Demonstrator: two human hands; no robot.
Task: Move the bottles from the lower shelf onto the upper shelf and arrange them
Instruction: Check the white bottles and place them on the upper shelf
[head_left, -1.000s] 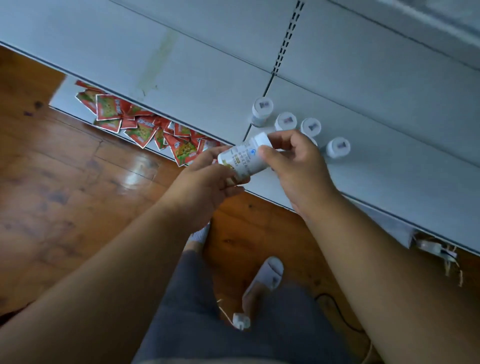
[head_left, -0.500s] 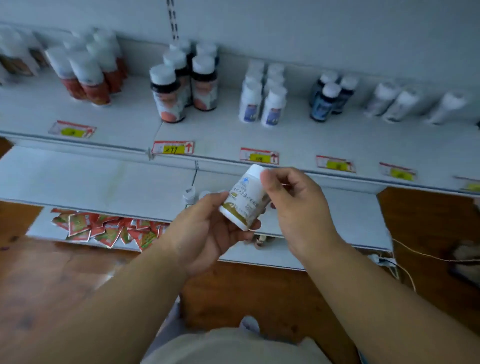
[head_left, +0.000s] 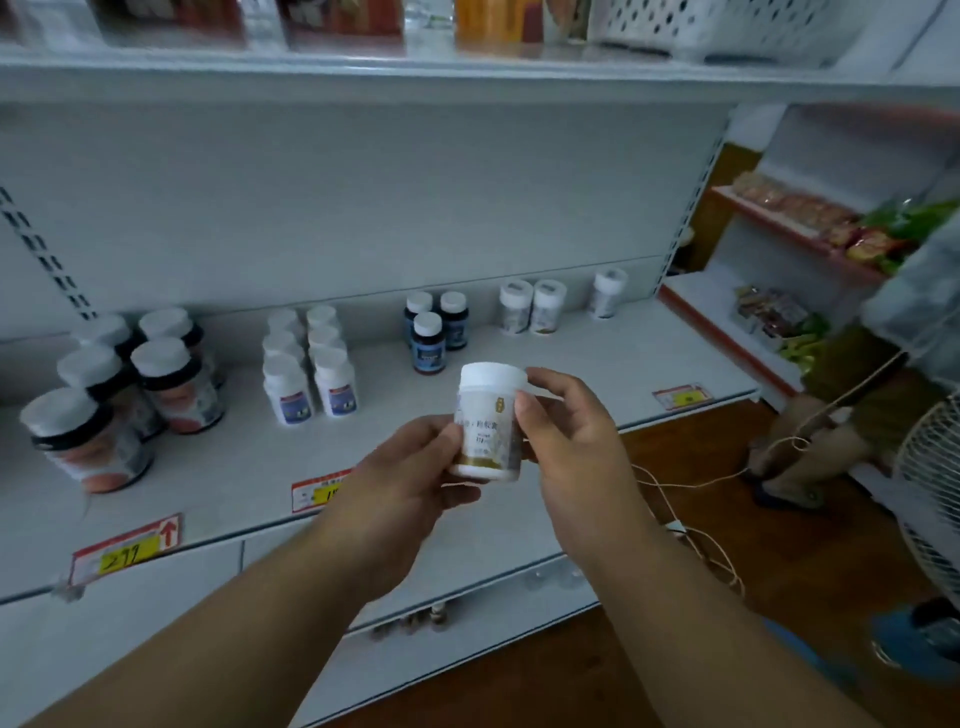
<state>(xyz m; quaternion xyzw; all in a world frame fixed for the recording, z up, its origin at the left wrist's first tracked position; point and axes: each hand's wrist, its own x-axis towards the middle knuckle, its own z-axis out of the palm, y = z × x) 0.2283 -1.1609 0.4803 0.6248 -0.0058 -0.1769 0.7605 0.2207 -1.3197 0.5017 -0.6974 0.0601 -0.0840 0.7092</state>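
Observation:
A white bottle (head_left: 488, 422) with a white cap and a gold band stands upright between both hands, in front of the upper shelf (head_left: 249, 483). My left hand (head_left: 400, 493) grips its lower part from the left. My right hand (head_left: 571, 441) pinches its side from the right, thumb on the label. Three matching white bottles (head_left: 535, 306) stand at the back right of the upper shelf. The lower shelf (head_left: 467, 551) shows below my wrists, and its bottles are hidden.
On the upper shelf stand red-labelled bottles (head_left: 156, 384), small white bottles (head_left: 311, 364) and dark blue bottles (head_left: 434, 332). Price tags (head_left: 124, 551) line its front edge. Another person (head_left: 893, 374) stands at the right by a fan (head_left: 930, 493), with cords on the wooden floor.
The view has swung up from the floor and lower shelf to the upper shelf. The bottle has turned from lying sideways to upright, still held in both hands.

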